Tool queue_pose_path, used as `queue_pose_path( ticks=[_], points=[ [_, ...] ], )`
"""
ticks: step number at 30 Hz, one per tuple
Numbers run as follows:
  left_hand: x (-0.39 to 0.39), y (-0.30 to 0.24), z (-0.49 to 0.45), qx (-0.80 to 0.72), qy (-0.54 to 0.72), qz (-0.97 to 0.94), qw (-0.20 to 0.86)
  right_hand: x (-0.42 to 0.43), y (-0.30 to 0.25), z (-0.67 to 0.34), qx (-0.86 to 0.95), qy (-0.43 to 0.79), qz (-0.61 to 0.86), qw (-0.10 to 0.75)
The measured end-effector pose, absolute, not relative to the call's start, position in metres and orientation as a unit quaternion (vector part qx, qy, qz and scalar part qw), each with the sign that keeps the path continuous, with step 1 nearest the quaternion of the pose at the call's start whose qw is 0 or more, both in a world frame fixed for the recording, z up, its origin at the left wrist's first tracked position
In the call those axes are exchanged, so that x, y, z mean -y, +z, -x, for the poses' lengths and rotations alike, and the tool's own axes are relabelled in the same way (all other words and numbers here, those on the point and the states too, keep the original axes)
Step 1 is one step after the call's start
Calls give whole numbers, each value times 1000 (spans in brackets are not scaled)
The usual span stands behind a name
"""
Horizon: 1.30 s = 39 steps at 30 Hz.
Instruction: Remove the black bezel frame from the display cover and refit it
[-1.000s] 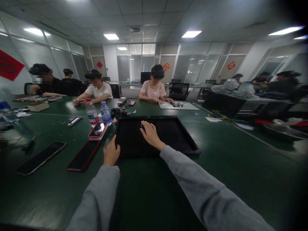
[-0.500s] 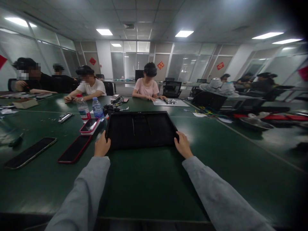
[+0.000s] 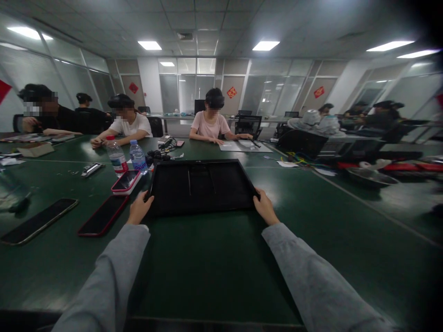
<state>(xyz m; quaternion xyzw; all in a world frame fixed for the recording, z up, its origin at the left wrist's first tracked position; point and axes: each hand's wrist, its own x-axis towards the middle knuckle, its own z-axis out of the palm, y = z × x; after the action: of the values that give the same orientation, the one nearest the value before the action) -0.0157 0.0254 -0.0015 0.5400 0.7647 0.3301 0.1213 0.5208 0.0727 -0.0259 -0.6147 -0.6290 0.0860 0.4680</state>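
Observation:
A black monitor (image 3: 204,189) lies in front of me on the green table, its dark face up inside a raised rim. Thin pale lines show across that face. My left hand (image 3: 140,208) grips its near left corner, thumb over the rim. At the near right corner my right hand (image 3: 266,207) is closed round the edge in the same way. The fingers under both sides are hidden. Just left of my left hand lies a red-edged phone (image 3: 104,216), with a pink-cased phone (image 3: 126,180) on a white box beyond it.
Two plastic bottles, one red-capped (image 3: 116,157) and one blue-capped (image 3: 138,157), stand behind the phones. Black cables (image 3: 162,156) lie past the monitor's far left corner. Another phone (image 3: 39,221) is farther left. A person in pink (image 3: 210,124) sits opposite at a white board (image 3: 242,146).
My left hand has shifted slightly left, and the monitor's left side has moved a little that way too. Across the table, the person in pink has moved a hand over the white board.

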Motion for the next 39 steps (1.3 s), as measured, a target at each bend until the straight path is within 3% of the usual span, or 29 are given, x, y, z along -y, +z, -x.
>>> queue_pose_path(
  ticks=[9, 39],
  points=[
    [-41, -13, 27, -739, 373, -542, 146, -92, -24, -529, 639, 109, 594, 476],
    [-41, -15, 26, -750, 344, -552, 121, -92, -30, -533, 649, 82, 597, 464]
  ],
)
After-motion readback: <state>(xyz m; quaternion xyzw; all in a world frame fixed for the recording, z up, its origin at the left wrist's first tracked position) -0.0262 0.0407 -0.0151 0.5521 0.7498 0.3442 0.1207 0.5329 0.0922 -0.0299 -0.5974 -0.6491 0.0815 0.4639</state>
